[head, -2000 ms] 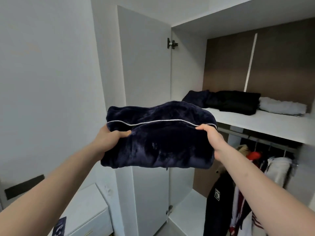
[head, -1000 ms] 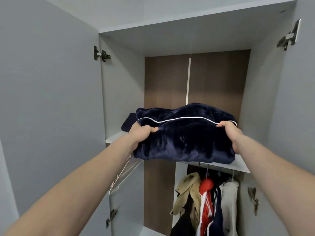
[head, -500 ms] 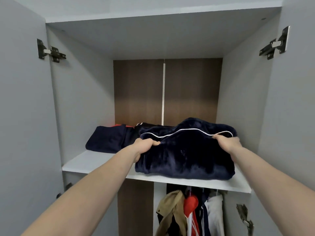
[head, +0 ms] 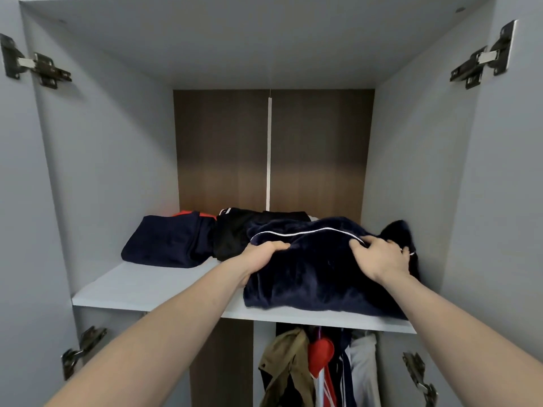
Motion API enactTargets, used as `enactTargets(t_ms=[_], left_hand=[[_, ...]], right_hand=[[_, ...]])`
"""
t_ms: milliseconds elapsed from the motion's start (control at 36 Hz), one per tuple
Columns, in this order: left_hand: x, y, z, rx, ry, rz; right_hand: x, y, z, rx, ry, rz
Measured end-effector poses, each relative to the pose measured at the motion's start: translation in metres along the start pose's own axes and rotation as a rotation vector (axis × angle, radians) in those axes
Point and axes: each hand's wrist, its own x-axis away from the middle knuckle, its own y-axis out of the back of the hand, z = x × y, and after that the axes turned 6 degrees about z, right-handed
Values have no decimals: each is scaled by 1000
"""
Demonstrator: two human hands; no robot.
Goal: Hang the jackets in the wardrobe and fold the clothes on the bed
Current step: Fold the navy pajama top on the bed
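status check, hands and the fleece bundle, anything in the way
Left hand and right hand both grip folded navy fleece garment with white piping, resting on white wardrobe shelf. Folded black garment directly behind it.

Both forearms were bare to the frame's edge; the left hand (head: pixel 258 257) and right hand (head: pixel 382 257) apparently wore no rings.

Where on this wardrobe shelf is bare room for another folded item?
Free: the white shelf's front left, between the left wall and the plush navy bundle with white piping. Crowded: the back, with folded navy and black garments, and the right.
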Motion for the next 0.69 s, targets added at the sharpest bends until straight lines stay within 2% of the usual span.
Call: enactTargets(t_ms=[56, 83, 139, 167, 222, 278, 306, 333, 417, 472, 556, 611, 694], left_hand=[[1, 6, -3, -40, 29, -22], [2, 8, -6, -93, 31, -102], [2, 9, -9, -309, -40, -363], [4, 8, -10, -479, -127, -494], [14, 1, -13, -784, -491, -642], [23, -15, -18, -930, -823, -511], [24, -26, -19, -976, -874, -386], [24, -39, -19, -1035, -840, -265], [14, -66, -6, -1227, -491, -22], [2, -75, 9, -1356, -412, 10], [-13, -81, 21, -1379, -409, -3], [-22, -86, 19, -1391, -410, -14], [-32, -91, 16, -1424, -414, -33]], right_hand=[[-4, 1, -6, -4, -30, 41], [-5, 2, -8, -16, -48, 53], [-8, 3, -11, -28, -76, 83], [-9, 4, -12, -26, -80, 100], [-10, 5, -13, -20, -77, 118], [-11, 6, -14, -17, -68, 128], [-10, 6, -14, -18, -60, 131], [-10, 7, -15, -18, -54, 133], [-8, 8, -17, -20, -37, 134], [-6, 9, -19, -19, -25, 142], [-5, 12, -17, 7, -24, 149], [-4, 14, -14, 75, 4, 77], [7, 5, -12, 154, 163, -88]])
